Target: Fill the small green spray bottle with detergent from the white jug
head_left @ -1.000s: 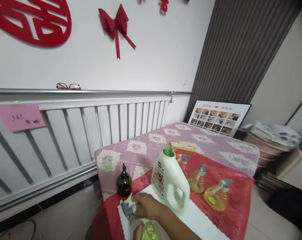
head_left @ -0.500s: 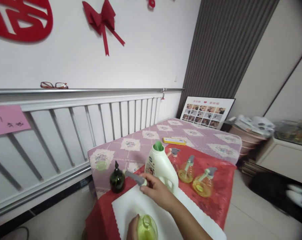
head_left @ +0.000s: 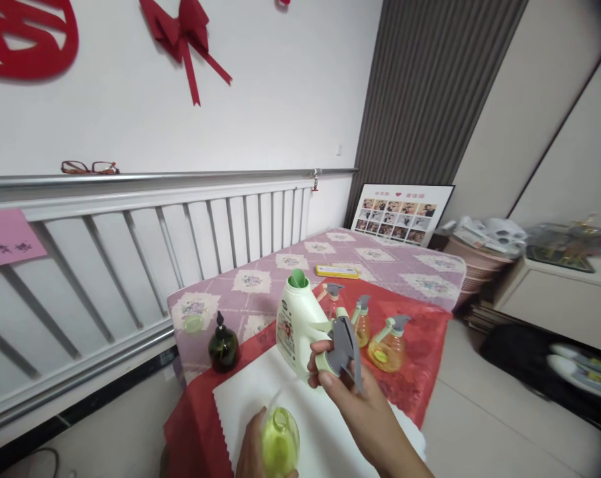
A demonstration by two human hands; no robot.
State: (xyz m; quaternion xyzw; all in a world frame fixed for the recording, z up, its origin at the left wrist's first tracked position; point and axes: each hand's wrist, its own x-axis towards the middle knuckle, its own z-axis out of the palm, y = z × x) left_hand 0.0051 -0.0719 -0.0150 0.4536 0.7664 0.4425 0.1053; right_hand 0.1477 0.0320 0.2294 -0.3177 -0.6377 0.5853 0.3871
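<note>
My right hand [head_left: 352,405] holds a grey and pale-green spray head [head_left: 341,347] lifted above the white mat [head_left: 250,405]; its thin dip tube trails down toward the bottle below. My left hand [head_left: 253,451] grips a round yellow-green bottle [head_left: 279,441] with an open neck at the bottom edge. Just behind stands a white detergent jug [head_left: 294,322] with a green cap.
Three yellow spray bottles [head_left: 387,344] stand on the red cloth [head_left: 414,372] at right. A dark green bottle [head_left: 223,345] and a small green cap [head_left: 193,323] sit at left, a yellow case [head_left: 337,271] farther back. White railing [head_left: 145,245] runs left; floor right.
My right hand picked the spray head up from the white mat and carried it up and to the right. The view has swung to the right.
</note>
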